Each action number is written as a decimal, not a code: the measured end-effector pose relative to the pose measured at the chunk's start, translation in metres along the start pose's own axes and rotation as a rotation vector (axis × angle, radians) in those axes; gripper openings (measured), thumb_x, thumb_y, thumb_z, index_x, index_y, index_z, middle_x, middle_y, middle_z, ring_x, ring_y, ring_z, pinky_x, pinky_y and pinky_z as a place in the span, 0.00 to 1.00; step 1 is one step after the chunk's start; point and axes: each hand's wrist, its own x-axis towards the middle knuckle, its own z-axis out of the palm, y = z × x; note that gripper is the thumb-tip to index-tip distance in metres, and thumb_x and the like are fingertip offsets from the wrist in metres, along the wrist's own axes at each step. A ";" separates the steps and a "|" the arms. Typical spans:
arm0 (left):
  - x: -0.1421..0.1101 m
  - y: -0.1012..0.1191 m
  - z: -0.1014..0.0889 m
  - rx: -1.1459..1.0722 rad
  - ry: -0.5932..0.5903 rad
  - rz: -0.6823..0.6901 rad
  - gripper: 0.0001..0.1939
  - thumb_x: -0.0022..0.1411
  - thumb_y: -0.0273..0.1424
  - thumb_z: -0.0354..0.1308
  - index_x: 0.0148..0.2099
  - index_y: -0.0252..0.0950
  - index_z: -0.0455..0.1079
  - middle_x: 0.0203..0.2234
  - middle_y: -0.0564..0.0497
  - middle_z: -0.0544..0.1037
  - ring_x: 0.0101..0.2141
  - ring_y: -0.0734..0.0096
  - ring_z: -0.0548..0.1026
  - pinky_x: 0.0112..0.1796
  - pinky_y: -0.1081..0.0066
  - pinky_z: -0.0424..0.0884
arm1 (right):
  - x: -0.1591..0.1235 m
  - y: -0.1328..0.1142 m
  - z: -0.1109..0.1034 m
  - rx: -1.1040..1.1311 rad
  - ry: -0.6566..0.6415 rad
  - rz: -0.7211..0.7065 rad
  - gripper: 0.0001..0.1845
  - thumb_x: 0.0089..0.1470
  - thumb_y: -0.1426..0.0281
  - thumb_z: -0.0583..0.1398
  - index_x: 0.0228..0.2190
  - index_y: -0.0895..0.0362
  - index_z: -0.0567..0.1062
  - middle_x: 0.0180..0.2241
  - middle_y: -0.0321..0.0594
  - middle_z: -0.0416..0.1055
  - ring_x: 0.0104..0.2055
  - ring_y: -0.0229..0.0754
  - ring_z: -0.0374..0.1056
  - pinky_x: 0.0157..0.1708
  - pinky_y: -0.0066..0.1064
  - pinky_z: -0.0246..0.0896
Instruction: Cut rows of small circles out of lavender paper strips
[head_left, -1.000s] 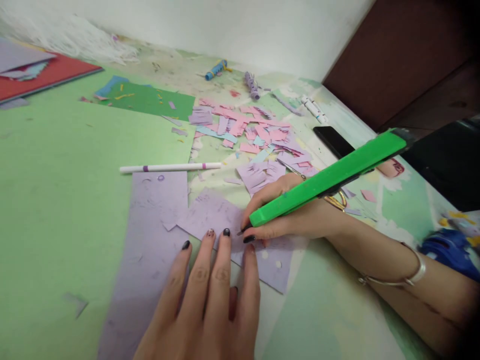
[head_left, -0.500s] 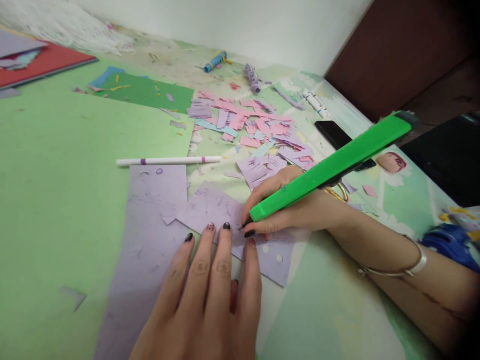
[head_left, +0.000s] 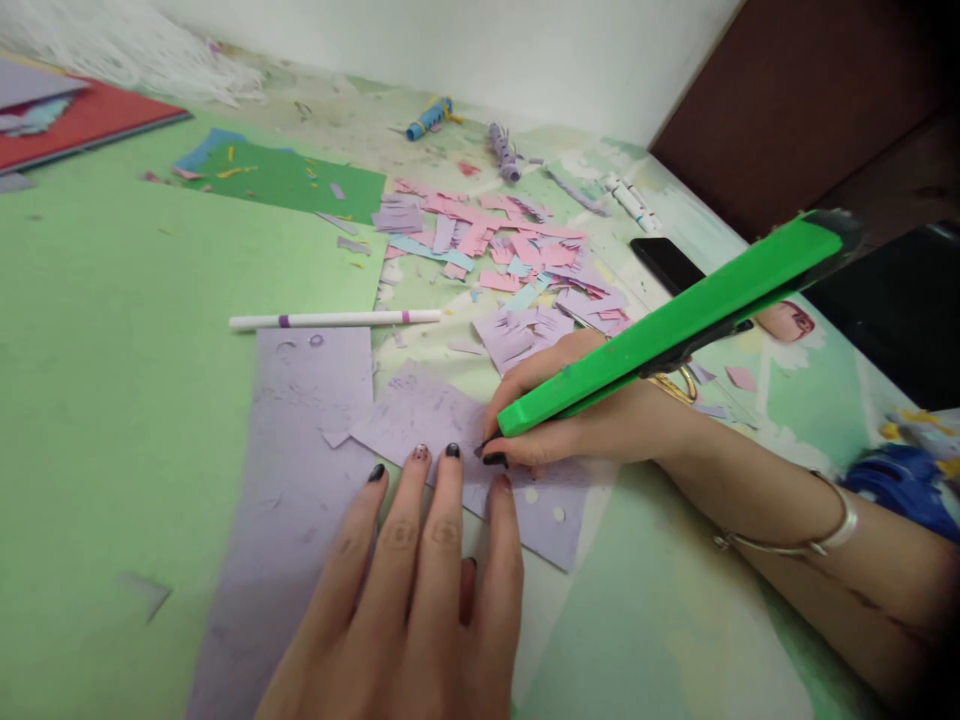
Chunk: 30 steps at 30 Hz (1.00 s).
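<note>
A green utility knife point(head_left: 667, 325) slants up to the right, gripped between the thumb and fingers of my right hand point(head_left: 600, 410). Its dark blade tip meets a small purple paper piece point(head_left: 420, 405) with a few round holes near its right end. Spread fingers of my left hand point(head_left: 420, 590) press that piece flat. Beneath lies a longer purple paper strip point(head_left: 300, 400), partly covered by the left hand. Gold-handled scissors point(head_left: 679, 383) rest behind my right hand, mostly hidden.
A white marker point(head_left: 337, 319) lies above the strip. Pink, purple and blue scraps point(head_left: 487, 245) are heaped beyond my hands. Farther back are a blue paper roll point(head_left: 430, 118), a purple roll point(head_left: 503, 152) and a black phone point(head_left: 667, 265). A blue object point(head_left: 896, 490) sits at right.
The knife's rear end has swung slightly up and right while its tip stays on the purple piece. My left hand keeps its place; the whole view has shifted a little.
</note>
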 end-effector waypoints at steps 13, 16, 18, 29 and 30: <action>-0.001 0.002 0.002 -0.040 0.055 -0.025 0.18 0.63 0.23 0.47 0.52 0.29 0.70 0.48 0.34 0.75 0.50 0.44 0.72 0.51 0.50 0.66 | -0.002 -0.003 0.002 0.051 0.016 0.041 0.04 0.51 0.70 0.64 0.27 0.58 0.75 0.19 0.31 0.71 0.20 0.29 0.66 0.21 0.16 0.65; 0.000 0.002 0.002 -0.027 0.039 -0.023 0.18 0.63 0.23 0.47 0.53 0.29 0.70 0.48 0.34 0.75 0.50 0.44 0.73 0.51 0.50 0.66 | -0.002 -0.001 0.002 0.037 0.023 0.050 0.04 0.50 0.70 0.64 0.27 0.58 0.75 0.19 0.31 0.71 0.20 0.30 0.67 0.21 0.17 0.65; 0.000 0.001 0.001 -0.009 0.027 -0.012 0.18 0.63 0.23 0.47 0.53 0.29 0.69 0.48 0.34 0.75 0.50 0.45 0.73 0.51 0.51 0.66 | -0.002 -0.001 0.002 0.046 0.018 0.034 0.04 0.50 0.69 0.64 0.27 0.58 0.75 0.19 0.31 0.71 0.20 0.30 0.67 0.21 0.17 0.65; -0.002 0.002 0.001 -0.011 0.012 -0.010 0.18 0.62 0.23 0.48 0.53 0.29 0.69 0.48 0.34 0.75 0.50 0.44 0.73 0.51 0.50 0.66 | 0.000 0.004 0.003 -0.092 0.047 -0.099 0.07 0.51 0.67 0.63 0.27 0.60 0.75 0.19 0.33 0.72 0.21 0.30 0.66 0.21 0.18 0.63; -0.002 0.001 0.001 -0.008 0.006 -0.003 0.18 0.63 0.23 0.48 0.54 0.29 0.68 0.48 0.33 0.75 0.50 0.44 0.72 0.51 0.49 0.66 | 0.000 0.005 0.003 -0.105 0.048 -0.114 0.08 0.51 0.67 0.63 0.27 0.60 0.75 0.20 0.33 0.72 0.21 0.30 0.66 0.21 0.18 0.62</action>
